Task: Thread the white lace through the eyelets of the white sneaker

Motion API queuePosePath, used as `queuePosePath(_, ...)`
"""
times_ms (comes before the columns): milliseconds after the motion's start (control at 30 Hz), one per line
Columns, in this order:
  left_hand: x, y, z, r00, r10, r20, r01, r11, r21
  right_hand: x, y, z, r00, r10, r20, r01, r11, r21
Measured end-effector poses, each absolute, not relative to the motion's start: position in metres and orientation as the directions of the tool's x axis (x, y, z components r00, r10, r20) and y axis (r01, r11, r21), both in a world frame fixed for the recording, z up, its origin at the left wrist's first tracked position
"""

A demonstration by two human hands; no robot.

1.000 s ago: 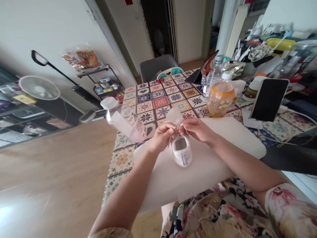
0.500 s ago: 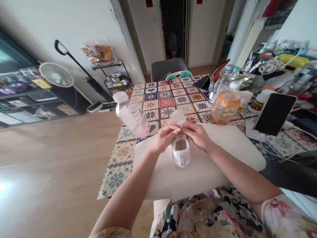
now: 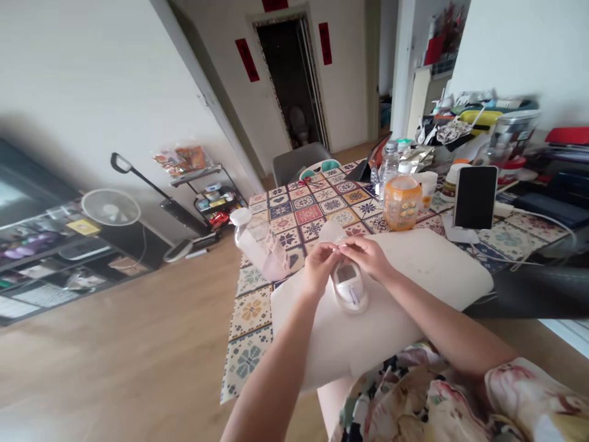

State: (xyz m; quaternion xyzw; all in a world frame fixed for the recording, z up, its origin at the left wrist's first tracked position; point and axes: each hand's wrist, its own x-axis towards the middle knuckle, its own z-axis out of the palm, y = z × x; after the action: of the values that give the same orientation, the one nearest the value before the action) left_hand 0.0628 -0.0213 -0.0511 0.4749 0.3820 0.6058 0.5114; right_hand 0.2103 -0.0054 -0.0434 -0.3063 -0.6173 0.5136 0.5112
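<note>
A white shoe (image 3: pixel 351 293) stands on a white mat (image 3: pixel 317 350), its heel towards me and its dark opening facing up. The pale toe end (image 3: pixel 332 231) shows beyond my fingers. My left hand (image 3: pixel 321 267) is closed in a pinch over the front of the shoe's opening. Right beside it, fingertip to fingertip, my right hand (image 3: pixel 365 255) pinches at the same spot. Between the fingertips is the white shoelace, mostly covered by the fingers.
Left of the mat stands a clear plastic bottle (image 3: pixel 264 248) with a white cap. An orange jar (image 3: pixel 402 205) and a phone on a stand (image 3: pixel 475 197) are to the right. Red-handled scissors (image 3: pixel 307 177) lie at the table's far side. Clutter (image 3: pixel 464 132) fills the back right.
The camera view has tilted and shifted. Both hands stay together over the shoe, with the fingertips still pinched, and the shoe sits slightly rotated in view.
</note>
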Motion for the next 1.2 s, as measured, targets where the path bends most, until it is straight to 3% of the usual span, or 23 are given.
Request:
queuePosePath(300, 0.061, -0.02, -0.047, 0.006, 0.979, 0.205, -0.194, -0.2, 0.96, 0.203, -0.002, -0.051, -0.159, 0.927, 0.34, -0.258, 0.293, -0.921)
queuePosePath(467, 0.059, -0.017, -0.047, -0.019, 0.973, 0.232, -0.277, -0.228, 0.934, 0.209, -0.006, -0.051, -0.241, 0.883, 0.402, -0.103, 0.388, -0.916)
queuePosePath(667, 0.056, -0.018, -0.048, -0.003, 0.964, 0.266, -0.178, -0.262, 0.948, 0.208, -0.005, -0.05, -0.18, 0.828, 0.531, 0.111, 0.554, -0.825)
queuePosePath(767, 0.053, -0.017, -0.048, -0.047, 0.954, 0.297, -0.106, -0.301, 0.948, 0.207, -0.004, -0.05, -0.174, 0.85, 0.497, 0.092, 0.516, -0.851)
queuePosePath(967, 0.05, -0.016, -0.046, -0.041, 0.954, 0.297, -0.04, -0.299, 0.954, 0.209, -0.006, -0.048, -0.352, 0.866, 0.355, 0.009, 0.382, -0.924)
queuePosePath(1200, 0.05, -0.012, -0.051, -0.031, 0.975, 0.219, -0.074, -0.221, 0.972, 0.205, -0.008, -0.052, -0.236, 0.721, 0.651, 0.151, 0.689, -0.709)
